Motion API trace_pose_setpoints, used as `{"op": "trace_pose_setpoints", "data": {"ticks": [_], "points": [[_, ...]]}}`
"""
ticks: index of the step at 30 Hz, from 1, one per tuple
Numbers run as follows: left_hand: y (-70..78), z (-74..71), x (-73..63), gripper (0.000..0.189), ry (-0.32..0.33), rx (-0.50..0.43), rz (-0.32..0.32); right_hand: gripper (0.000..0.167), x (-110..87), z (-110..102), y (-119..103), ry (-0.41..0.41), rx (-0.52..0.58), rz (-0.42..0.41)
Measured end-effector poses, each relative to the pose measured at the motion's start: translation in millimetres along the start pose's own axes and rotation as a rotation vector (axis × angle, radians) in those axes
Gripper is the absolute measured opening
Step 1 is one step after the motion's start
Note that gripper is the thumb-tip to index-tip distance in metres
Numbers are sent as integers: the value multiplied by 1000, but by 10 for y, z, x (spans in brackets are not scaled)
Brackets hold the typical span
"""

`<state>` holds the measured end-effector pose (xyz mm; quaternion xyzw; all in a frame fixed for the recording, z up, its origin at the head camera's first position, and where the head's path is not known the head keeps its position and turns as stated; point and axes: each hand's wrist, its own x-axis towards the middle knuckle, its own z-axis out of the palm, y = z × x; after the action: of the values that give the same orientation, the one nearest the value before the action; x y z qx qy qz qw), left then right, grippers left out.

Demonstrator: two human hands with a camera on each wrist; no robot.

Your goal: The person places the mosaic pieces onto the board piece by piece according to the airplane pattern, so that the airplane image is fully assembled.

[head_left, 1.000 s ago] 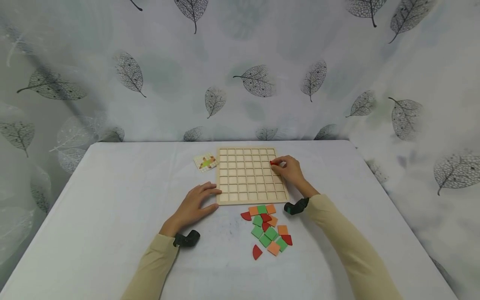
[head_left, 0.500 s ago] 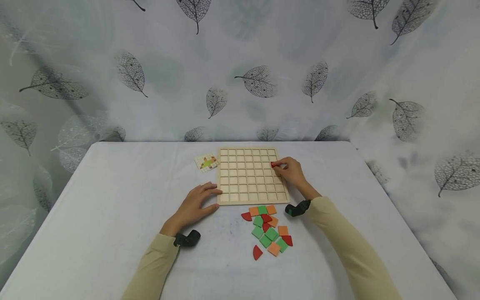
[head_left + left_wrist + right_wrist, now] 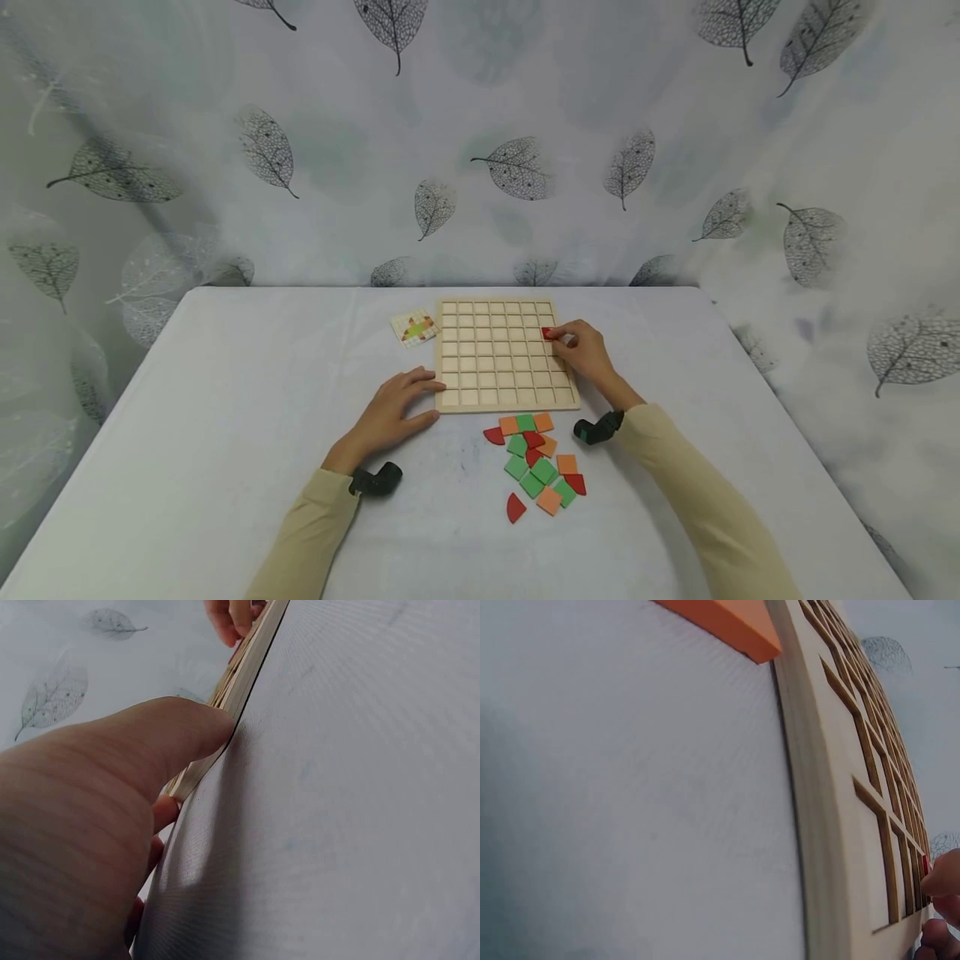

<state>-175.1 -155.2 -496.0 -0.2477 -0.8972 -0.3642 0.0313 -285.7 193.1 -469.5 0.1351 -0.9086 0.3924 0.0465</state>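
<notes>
A square wooden grid board [image 3: 496, 356] lies on the white-covered table. My left hand [image 3: 386, 411] rests at its near left corner, fingers along the left side and thumb [image 3: 187, 727] against the front edge in the left wrist view. At the right side of the board my right hand [image 3: 583, 348] pinches a small red tile [image 3: 547, 333] between thumb and fingertips. The tile sits at a cell in the rightmost column, partly covered by the fingers. In the right wrist view, a thin strip of the red tile [image 3: 925, 865] shows beside the thumb.
Loose green, orange and red tiles [image 3: 543, 471] lie scattered in front of the board, several of each. A small pattern card [image 3: 414, 328] is at the board's upper left. Behind the table [image 3: 262, 375] hangs a leaf-print cloth [image 3: 480, 100].
The red tile has settled lower, into a cell of the right column, with my right fingertips drawn slightly toward its right side. My left hand keeps its place at the corner.
</notes>
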Motion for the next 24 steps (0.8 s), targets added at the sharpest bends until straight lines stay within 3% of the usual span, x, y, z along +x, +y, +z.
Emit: {"op": "trace_pose_setpoints", "data": {"ticks": [9,24], "points": [[-4,7,0,41,6,6,7,14,-99,-22,-7,-4,-45,-14],[18,-10,-5,42,3,3,6,12,-264,-81,-32,-52,23,-51]]}}
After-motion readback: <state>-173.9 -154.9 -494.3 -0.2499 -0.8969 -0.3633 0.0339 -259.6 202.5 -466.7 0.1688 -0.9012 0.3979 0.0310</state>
